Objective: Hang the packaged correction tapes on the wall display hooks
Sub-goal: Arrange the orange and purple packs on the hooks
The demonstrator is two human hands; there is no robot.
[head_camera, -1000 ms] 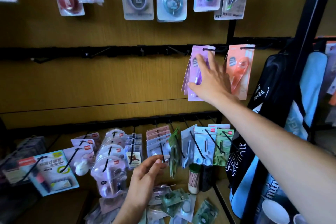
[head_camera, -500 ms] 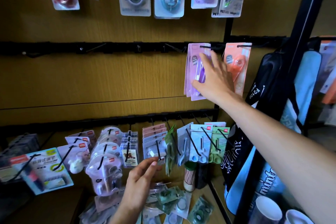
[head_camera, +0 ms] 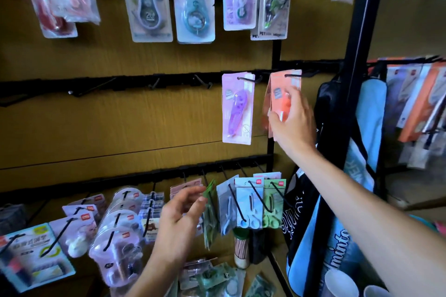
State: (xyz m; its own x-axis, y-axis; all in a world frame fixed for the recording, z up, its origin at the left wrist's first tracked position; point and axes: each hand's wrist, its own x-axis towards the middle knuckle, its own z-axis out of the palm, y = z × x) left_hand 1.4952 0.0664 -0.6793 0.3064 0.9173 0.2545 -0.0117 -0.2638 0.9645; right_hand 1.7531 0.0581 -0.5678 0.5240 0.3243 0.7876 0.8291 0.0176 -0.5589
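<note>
A purple correction tape pack (head_camera: 237,108) hangs on a black hook of the middle rail (head_camera: 120,84). To its right, several orange correction tape packs (head_camera: 277,91) hang on the neighbouring hook. My right hand (head_camera: 293,123) is on their lower half, thumb at the left edge, fingers across the front. My left hand (head_camera: 181,214) hovers low in front of the bottom row with its fingers apart and nothing in it. Loose green packs (head_camera: 212,275) lie on the shelf below it.
More correction tape packs (head_camera: 195,2) hang on the top row. Bare hooks (head_camera: 202,81) stick out of the middle rail to the left. The bottom row holds scissors packs (head_camera: 251,202) and other stationery. A black post (head_camera: 359,55) and hanging bags (head_camera: 337,152) stand to the right.
My right hand left the purple pack and moved right onto the orange packs. My left hand rose from the loose packs on the shelf. The view shifted.
</note>
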